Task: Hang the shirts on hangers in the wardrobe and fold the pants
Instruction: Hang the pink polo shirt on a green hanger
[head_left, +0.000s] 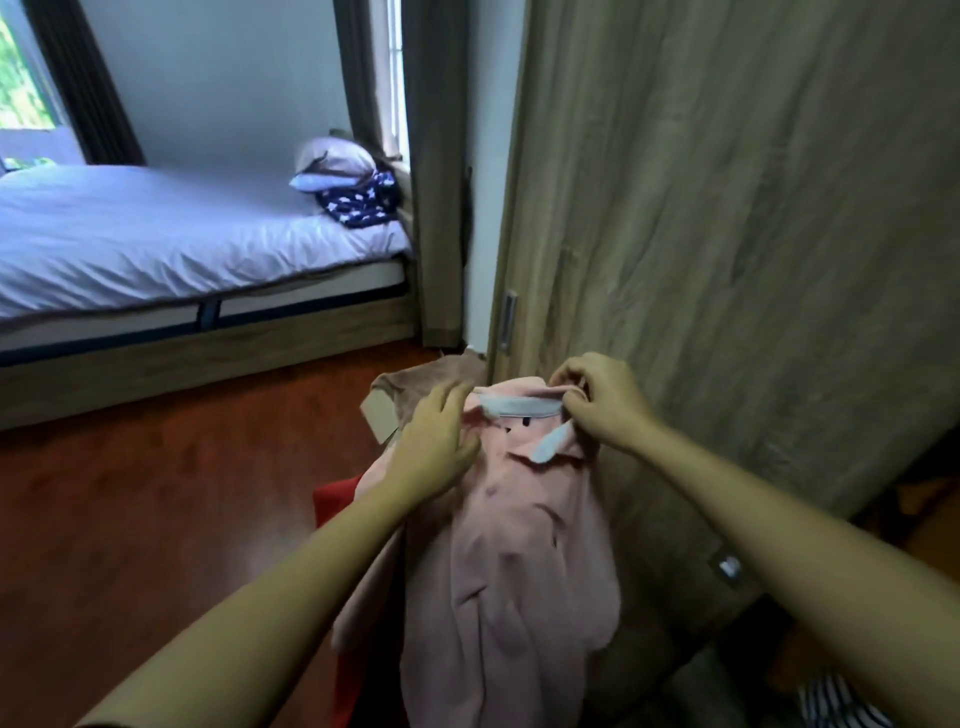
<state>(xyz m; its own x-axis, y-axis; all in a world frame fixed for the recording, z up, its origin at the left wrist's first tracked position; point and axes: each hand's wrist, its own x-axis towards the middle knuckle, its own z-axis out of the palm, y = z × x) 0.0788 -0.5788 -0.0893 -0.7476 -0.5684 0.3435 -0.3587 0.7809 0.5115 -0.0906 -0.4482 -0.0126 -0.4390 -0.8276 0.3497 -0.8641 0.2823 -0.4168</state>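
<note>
A pink shirt (509, 561) with a pale blue-lined collar hangs in front of me, held up by both hands at its top. My left hand (434, 441) grips the left shoulder beside the collar. My right hand (597, 400) pinches the right end of the collar. The shirt's body droops down toward the bottom of the view. No hanger shows. The wooden wardrobe door (727, 234) stands just behind and to the right of the shirt, with its metal handle (509, 319) near the left edge.
A brown garment (415, 382) lies over a cardboard box (382, 415) behind the shirt. Something red (337, 499) sits below my left forearm. A bed (156, 234) with pillows (337, 161) fills the left. Striped cloth (836, 701) shows at the bottom right.
</note>
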